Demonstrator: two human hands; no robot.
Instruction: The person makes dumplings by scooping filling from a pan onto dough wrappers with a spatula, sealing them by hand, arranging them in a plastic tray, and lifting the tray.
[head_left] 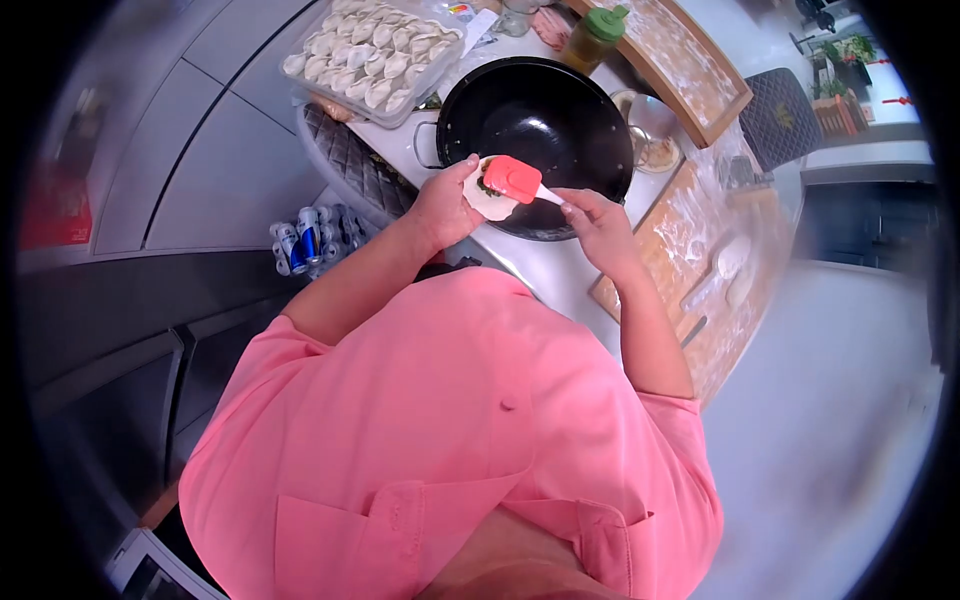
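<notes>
My left hand [447, 205] holds a round dumpling wrapper [490, 207] by its edge, over the near-left rim of a large black pot [540, 110]. Dark green filling [486, 184] shows on the wrapper, partly covered by the red head of a spatula [514, 179]. The white handle of that spatula is gripped by my right hand [598, 222], fingers closed round it. The spatula head lies over the wrapper; whether it presses on the filling cannot be made out.
Rows of folded dumplings [370, 52] fill a clear plastic tray at the back left. A green-lidded jar [595, 40] and a floury wooden tray [690, 70] stand behind the pot. On the right, a floured board [660, 235] bears a white spoon [731, 257]. Cans [308, 235] stand lower left.
</notes>
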